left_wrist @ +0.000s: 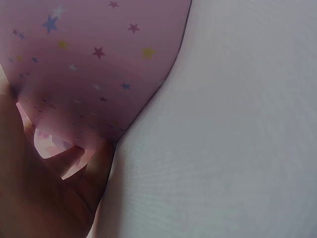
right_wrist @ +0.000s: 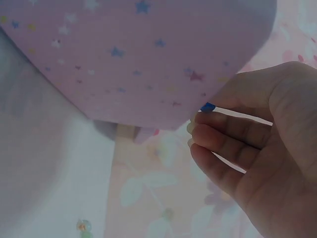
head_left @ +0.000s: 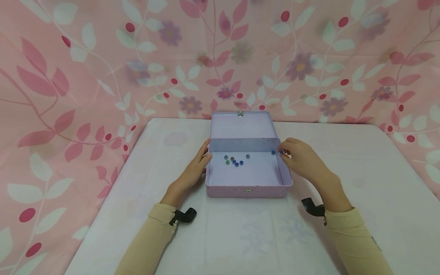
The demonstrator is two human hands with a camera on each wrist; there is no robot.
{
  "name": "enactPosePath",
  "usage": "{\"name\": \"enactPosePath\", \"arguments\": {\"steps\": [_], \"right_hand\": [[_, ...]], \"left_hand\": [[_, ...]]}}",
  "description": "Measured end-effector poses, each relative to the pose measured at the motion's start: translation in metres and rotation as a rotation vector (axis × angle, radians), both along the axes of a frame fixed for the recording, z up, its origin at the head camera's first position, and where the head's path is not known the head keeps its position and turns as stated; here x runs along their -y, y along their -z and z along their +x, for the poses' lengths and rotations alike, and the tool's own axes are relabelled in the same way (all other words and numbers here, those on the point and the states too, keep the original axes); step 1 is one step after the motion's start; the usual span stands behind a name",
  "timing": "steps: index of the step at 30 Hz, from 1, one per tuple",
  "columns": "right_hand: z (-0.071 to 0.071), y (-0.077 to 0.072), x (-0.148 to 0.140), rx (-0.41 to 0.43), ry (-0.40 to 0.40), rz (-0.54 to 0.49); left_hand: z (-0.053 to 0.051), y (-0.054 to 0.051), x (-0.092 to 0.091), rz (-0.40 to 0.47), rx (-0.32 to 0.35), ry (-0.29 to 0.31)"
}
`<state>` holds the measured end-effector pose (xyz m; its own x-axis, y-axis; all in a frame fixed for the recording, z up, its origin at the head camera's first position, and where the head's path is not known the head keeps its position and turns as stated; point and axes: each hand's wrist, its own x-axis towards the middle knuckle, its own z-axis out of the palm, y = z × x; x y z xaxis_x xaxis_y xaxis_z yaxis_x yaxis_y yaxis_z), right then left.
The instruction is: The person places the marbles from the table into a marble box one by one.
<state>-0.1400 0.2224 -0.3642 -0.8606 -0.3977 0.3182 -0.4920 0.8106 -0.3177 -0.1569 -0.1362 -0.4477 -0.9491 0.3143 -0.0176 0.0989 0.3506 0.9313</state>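
Note:
A lilac tin box (head_left: 246,192) with a star pattern stands on the table, its lid (head_left: 243,126) raised at the back. Several small glass marbles, blue, green and brown, lie on its floor; one green marble (head_left: 248,156) is near the middle and a dark one (head_left: 273,152) close to the right wall. My left hand (head_left: 194,168) holds the box's left wall, thumb at the rim and fingers against the outside. Over the right rim, my right hand (head_left: 304,157) pinches a small blue marble (right_wrist: 208,107) between thumb and fingertips, largely covered by them.
A white cloth with faint prints covers the table (head_left: 237,236). Behind and to the left hangs a pink floral curtain (head_left: 192,57). The raised lid stands close to the table's back edge.

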Motion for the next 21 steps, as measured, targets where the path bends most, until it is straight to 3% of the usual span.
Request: {"name": "enactPosePath", "arguments": {"steps": [6, 16, 21], "right_hand": [[0.004, 0.000, 0.009, -0.024, -0.026, 0.014], [0.008, 0.004, 0.024, 0.035, -0.058, 0.070], [0.010, 0.009, 0.032, 0.112, -0.063, 0.108]], "left_hand": [[0.001, -0.002, 0.000, -0.002, 0.001, 0.000], [0.001, -0.002, 0.000, 0.008, 0.002, 0.001], [0.002, -0.002, 0.000, 0.003, 0.002, 0.003]]}}
